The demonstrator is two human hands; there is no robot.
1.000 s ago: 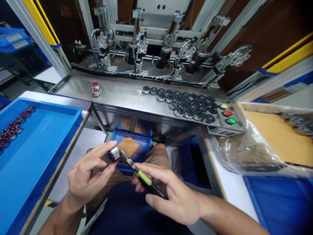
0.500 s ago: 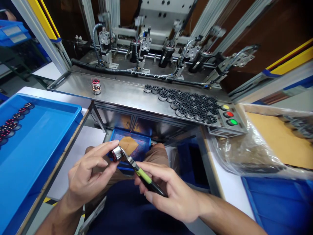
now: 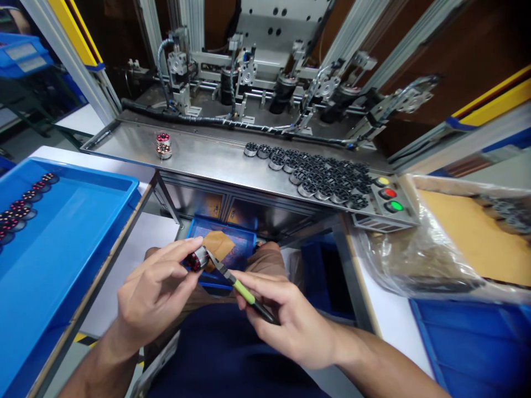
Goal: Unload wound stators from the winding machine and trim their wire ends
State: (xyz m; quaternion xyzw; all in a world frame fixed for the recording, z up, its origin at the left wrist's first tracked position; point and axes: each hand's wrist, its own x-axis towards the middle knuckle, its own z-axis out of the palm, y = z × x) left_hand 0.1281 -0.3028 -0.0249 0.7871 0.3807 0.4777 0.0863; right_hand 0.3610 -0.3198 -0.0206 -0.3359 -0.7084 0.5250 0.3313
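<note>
With your left hand (image 3: 153, 287) at the 8 o'clock side, you pinch a wound motor stator (image 3: 199, 257) between fingertips and thumb; that grip is closed only to the stator's width. Your right hand (image 3: 290, 326) wraps the handles of green-and-black pliers (image 3: 244, 292), coming in from 4 o'clock. Their nose sits right at the stator's end; whether it touches, you can't tell from here, nor how far its jaws are parted.

A pinch this light could let the stator twist if the pliers push sideways, and a skidding nose might nick the windings. Your left fingertips are near that nose too, so a slip could catch them.

If you lost the stator, it would probably drop towards the blue bin (image 3: 252, 239) below, with brown sheet (image 3: 221, 243) in it.

Farther out, at 11 o'clock on the metal worktop (image 3: 203, 157), two stacked stators (image 3: 164, 145) might topple if knocked. The packed black-topped parts (image 3: 323, 174) at 2 o'clock crowd close to the buttons (image 3: 389, 193), so a careless reach there could press one.
</note>
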